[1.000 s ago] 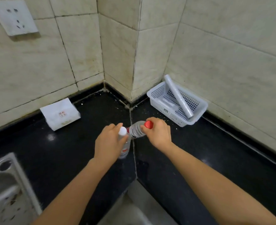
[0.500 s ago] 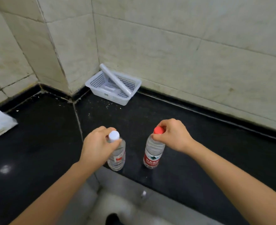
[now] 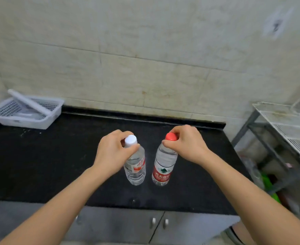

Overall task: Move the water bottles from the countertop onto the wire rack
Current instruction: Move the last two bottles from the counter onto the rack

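Far left of both hands a white basket (image 3: 24, 113) sits on the black countertop (image 3: 57, 156), the left hand (image 3: 113, 154) pinches the white-capped bottle (image 3: 135, 165) by its neck, the right hand (image 3: 186, 144) pinches the red-capped bottle (image 3: 163, 167) likewise, and the wire rack (image 3: 285, 128) stands far right.
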Action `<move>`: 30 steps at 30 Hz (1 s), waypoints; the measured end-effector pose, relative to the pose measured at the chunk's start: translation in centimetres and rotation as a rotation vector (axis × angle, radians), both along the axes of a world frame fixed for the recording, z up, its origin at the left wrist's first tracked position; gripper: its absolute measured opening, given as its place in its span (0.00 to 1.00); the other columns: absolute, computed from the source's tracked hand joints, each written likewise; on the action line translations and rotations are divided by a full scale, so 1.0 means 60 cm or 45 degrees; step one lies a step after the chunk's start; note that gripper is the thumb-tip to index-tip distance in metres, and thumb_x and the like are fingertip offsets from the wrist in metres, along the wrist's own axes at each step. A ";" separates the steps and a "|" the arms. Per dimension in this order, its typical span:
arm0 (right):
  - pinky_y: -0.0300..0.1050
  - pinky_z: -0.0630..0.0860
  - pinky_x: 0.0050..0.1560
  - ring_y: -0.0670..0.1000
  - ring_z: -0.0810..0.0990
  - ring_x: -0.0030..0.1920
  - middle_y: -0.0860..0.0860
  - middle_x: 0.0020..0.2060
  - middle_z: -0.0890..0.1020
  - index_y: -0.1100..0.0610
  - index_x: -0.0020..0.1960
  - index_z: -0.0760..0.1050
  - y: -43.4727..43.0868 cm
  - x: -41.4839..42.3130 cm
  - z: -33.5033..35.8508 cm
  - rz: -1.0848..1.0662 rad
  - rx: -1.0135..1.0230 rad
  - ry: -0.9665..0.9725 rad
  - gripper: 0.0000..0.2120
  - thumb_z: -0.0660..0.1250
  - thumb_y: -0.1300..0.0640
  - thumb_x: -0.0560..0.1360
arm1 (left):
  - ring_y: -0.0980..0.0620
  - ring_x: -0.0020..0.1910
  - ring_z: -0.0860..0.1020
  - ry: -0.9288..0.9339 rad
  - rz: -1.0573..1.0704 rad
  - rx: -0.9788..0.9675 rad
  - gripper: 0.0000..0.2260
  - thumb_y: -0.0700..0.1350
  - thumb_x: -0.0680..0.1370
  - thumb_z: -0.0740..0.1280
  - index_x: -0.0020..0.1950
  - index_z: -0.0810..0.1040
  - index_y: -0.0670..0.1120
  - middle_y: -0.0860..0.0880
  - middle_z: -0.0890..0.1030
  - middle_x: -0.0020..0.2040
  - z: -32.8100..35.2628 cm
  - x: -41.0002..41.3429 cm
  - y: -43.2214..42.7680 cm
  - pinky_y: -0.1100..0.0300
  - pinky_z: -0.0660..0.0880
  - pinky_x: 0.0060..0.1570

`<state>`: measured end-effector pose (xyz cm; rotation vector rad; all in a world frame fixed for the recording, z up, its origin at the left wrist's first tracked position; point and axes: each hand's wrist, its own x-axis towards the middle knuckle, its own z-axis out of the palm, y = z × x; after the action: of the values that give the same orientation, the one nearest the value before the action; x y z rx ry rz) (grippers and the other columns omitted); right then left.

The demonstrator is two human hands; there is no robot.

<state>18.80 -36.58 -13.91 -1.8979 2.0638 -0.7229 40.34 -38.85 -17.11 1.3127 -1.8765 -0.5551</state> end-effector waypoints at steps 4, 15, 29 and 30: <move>0.46 0.72 0.35 0.51 0.77 0.35 0.51 0.32 0.81 0.56 0.38 0.80 0.049 -0.127 0.039 -0.147 -0.051 -0.015 0.10 0.72 0.49 0.68 | 0.54 0.39 0.77 0.031 -0.177 -0.020 0.05 0.48 0.69 0.72 0.44 0.82 0.54 0.51 0.78 0.38 0.037 -0.126 0.004 0.54 0.75 0.41; 0.44 0.66 0.32 0.49 0.69 0.30 0.54 0.27 0.75 0.65 0.37 0.79 0.119 -0.438 0.152 -0.480 -0.297 0.001 0.17 0.74 0.49 0.65 | 0.47 0.37 0.78 0.173 -0.571 -0.147 0.05 0.47 0.67 0.74 0.38 0.82 0.47 0.45 0.80 0.36 0.146 -0.478 -0.022 0.48 0.76 0.40; 0.41 0.64 0.29 0.47 0.65 0.28 0.52 0.27 0.68 0.69 0.37 0.76 0.169 -0.837 0.333 -0.721 -0.581 0.029 0.18 0.73 0.53 0.65 | 0.55 0.33 0.69 0.458 -0.984 -0.226 0.07 0.46 0.66 0.74 0.34 0.76 0.53 0.52 0.75 0.33 0.334 -0.944 -0.034 0.57 0.69 0.38; 0.41 0.62 0.28 0.46 0.64 0.28 0.52 0.27 0.68 0.69 0.37 0.75 0.174 -0.867 0.339 -0.734 -0.576 0.059 0.18 0.73 0.53 0.65 | 0.56 0.33 0.68 0.462 -0.987 -0.222 0.07 0.47 0.66 0.73 0.33 0.75 0.52 0.52 0.74 0.33 0.336 -0.978 -0.031 0.57 0.69 0.38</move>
<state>-33.19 -26.16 6.44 -1.4951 2.6872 -1.3837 -18.33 -40.74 3.06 0.2979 -2.0165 -0.9182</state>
